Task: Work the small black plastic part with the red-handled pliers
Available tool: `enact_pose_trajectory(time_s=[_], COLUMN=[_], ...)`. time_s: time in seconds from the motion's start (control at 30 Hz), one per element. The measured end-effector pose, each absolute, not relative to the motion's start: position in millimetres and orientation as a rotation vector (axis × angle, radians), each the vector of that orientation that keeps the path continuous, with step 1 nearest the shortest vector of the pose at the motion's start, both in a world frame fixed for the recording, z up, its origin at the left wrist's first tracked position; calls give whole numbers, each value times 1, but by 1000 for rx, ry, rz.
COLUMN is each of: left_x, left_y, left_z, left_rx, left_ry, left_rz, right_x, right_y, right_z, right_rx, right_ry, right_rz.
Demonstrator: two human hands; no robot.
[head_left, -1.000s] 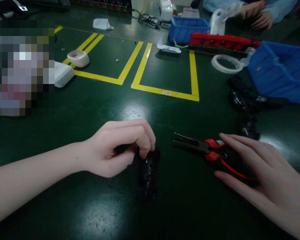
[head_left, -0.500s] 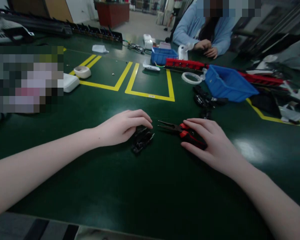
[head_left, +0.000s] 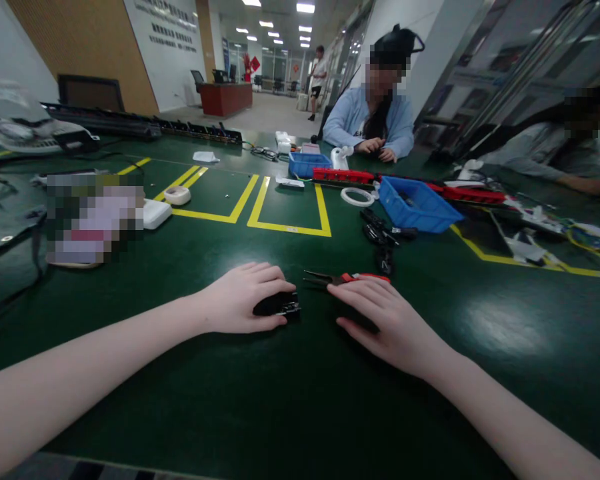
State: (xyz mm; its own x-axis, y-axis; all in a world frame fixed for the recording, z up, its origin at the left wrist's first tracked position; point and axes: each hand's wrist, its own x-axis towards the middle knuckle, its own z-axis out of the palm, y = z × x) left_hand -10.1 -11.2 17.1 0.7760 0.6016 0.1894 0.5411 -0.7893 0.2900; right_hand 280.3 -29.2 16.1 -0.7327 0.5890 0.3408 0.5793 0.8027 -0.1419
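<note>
My left hand (head_left: 247, 297) rests low over the table with its thumb and fingers closed round a small black part (head_left: 291, 308). Shiny metallic bits show at the part's right end; the rest sits in shadow under the fingers, and its kind is not clear. Long-nose pliers (head_left: 323, 279) with red and black handles lie just right of it, jaws pointing left. Over their handles is my right hand (head_left: 380, 317), its fingers stretched out and the thumb spread apart below, nothing gripped. Its fingers partly cover the pliers' handles.
Several black parts (head_left: 377, 233) lie beyond my right hand, near a blue bin (head_left: 420, 210) and a tape roll (head_left: 357, 197). Another tape roll (head_left: 177, 195) and a white box (head_left: 156, 215) are at left. A person (head_left: 370, 123) sits across the table.
The view has tilted up. My left thumb and fingers have come round the black part. My right hand has shifted left along the pliers and lost its hold round the handles.
</note>
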Motion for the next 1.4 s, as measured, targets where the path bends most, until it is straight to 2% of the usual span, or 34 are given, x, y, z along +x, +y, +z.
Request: enact_pose_trajectory(time_s=[0.23, 0.47, 0.73, 1.4], left_x=[-2, 7, 6, 4], left_y=[-18, -23, -18, -19], left_z=[11, 13, 12, 5], left_rx=[2457, 2282, 2291, 2353], left_ry=[742, 602, 454, 535], left_rz=[581, 528, 563, 548], right_x=[254, 252, 252, 258], right_y=[-42, -42, -38, -40], right_z=[13, 15, 17, 17], right_rx=[-734, -635, -454, -517], right_ry=[-2681, -2744, -2663, -2609], right_rz=[43, 77, 34, 144])
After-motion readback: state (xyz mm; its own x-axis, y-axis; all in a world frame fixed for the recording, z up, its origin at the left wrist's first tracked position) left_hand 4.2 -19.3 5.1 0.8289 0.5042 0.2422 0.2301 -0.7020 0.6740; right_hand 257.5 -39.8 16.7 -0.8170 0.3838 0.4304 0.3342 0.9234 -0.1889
